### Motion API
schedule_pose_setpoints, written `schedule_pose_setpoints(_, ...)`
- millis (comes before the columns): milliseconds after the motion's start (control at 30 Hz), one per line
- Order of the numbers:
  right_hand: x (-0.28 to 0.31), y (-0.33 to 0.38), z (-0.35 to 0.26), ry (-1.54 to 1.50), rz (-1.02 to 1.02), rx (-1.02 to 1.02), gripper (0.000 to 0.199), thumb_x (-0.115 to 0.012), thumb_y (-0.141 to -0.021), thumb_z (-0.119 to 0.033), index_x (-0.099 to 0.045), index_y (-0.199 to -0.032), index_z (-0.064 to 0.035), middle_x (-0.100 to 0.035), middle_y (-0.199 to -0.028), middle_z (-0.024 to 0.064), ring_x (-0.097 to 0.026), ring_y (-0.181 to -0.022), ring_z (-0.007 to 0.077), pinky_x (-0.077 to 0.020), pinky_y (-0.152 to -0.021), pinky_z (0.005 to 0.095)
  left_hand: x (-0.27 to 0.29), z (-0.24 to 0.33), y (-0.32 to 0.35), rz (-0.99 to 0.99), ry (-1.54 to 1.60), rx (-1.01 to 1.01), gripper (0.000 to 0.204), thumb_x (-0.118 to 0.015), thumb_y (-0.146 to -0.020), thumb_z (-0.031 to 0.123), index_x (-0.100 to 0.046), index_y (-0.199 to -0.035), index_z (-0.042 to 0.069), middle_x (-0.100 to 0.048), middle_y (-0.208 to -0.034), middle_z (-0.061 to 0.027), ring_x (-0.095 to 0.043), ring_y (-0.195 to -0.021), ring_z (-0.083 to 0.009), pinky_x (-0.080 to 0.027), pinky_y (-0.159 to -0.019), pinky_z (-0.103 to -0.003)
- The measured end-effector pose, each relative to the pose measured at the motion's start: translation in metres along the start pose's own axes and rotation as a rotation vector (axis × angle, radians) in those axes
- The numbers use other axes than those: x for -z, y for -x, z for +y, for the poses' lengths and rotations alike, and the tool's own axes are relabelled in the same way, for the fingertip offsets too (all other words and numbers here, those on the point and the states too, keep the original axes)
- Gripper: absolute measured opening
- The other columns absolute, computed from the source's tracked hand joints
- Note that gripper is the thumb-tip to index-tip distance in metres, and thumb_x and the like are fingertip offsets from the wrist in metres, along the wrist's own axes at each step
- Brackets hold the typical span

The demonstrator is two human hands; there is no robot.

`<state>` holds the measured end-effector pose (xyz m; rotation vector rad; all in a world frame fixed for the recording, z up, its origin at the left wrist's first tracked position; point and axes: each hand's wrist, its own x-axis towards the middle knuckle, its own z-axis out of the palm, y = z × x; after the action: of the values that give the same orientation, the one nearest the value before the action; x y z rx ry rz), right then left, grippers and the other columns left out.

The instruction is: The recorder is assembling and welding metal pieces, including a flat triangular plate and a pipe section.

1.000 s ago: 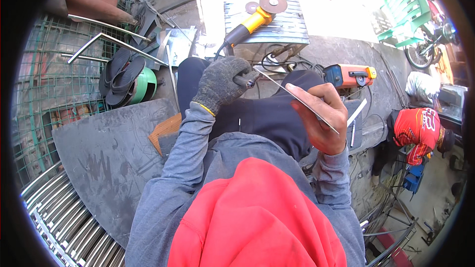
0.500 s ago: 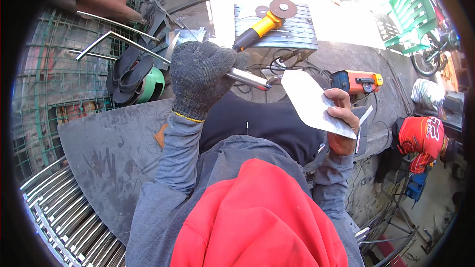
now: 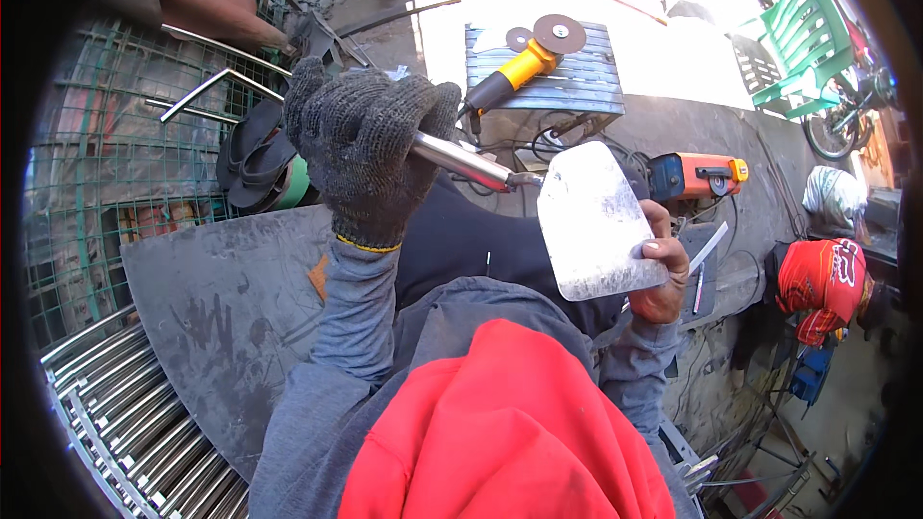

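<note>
the gloved left hand has its grip wrapped tight around a shiny metal rod, raised in front of the chest. the bare right hand pinches the edge of a flat metal plate, whose top corner meets the rod's tip.

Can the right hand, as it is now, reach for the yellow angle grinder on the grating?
Probably not freely: the right hand already grips the metal blade, and the angle grinder lies beyond it.

grinder on grate | drill right | sheet left
</note>
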<state>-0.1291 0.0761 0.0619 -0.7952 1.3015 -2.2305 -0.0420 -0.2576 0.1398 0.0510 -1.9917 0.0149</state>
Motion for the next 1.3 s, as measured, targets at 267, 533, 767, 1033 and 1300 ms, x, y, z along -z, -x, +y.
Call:
schedule_pose_setpoints(267,-0.009,0.013,0.017,-0.159,0.187,-0.057,0.032,-0.075,-0.089,-0.007,-0.071,-0.12,-0.0092,-0.06,-0.128,0.0179,-0.063,-0.116,0.0286,-0.0535,-0.101,0.0394,0.01,-0.011,-0.022,-0.033,-0.048,-0.064,0.028,-0.086,-0.079,0.035,-0.072,-0.098,0.019,-0.067,-0.084,-0.0003,-0.067,-0.089,-0.0253,-0.047,-0.098,-0.05)
schedule_pose_setpoints(533,-0.027,-0.032,-0.012,0.196,0.483,-0.056,0.034,-0.068,-0.1,-0.026,-0.057,-0.12,-0.0004,-0.064,-0.103,0.0047,-0.061,-0.089,0.0124,-0.0516,-0.08,0.0309,-0.007,0.012,0.019,-1.095,0.31,0.4,0.034,-0.084,-0.08,0.038,-0.075,-0.104,0.014,-0.073,-0.094,-0.0104,-0.072,-0.086,-0.0291,-0.054,-0.076,-0.042)
schedule_pose_setpoints(767,-0.032,-0.082,-0.027,0.677,0.399,-0.173,0.025,-0.064,-0.1,-0.024,-0.062,-0.107,0.0009,-0.061,-0.082,0.0043,-0.057,-0.073,0.0135,-0.0474,-0.069,0.0315,-0.016,0.07,0.08,-1.096,0.464,0.655,0.04,-0.074,-0.089,0.046,-0.07,-0.109,0.011,-0.073,-0.094,-0.0174,-0.071,-0.089,-0.0377,-0.055,-0.076,-0.046)
schedule_pose_setpoints(1033,-0.033,-0.102,-0.01,1.191,0.178,-0.065,0.025,-0.057,-0.097,-0.018,-0.059,-0.11,0.0033,-0.065,-0.082,0.0286,-0.065,-0.078,0.0483,-0.0506,-0.071,0.0515,-0.026,0.094,0.115,-1.242,0.535,0.826,0.041,-0.066,-0.097,0.04,-0.064,-0.117,0.004,-0.069,-0.1,-0.0298,-0.065,-0.102,-0.0499,-0.053,-0.081,-0.054)
schedule_pose_setpoints(1300,-0.026,-0.1,-0.011,1.308,0.108,-0.248,0.028,-0.054,-0.094,-0.021,-0.056,-0.105,0.0047,-0.068,-0.084,0.0286,-0.068,-0.081,0.0476,-0.054,-0.077,0.0557,-0.018,0.09,0.109,-1.415,0.603,0.779,0.044,-0.065,-0.097,0.038,-0.061,-0.125,0.003,-0.068,-0.106,-0.03,-0.064,-0.108,-0.0492,-0.052,-0.086,-0.052)
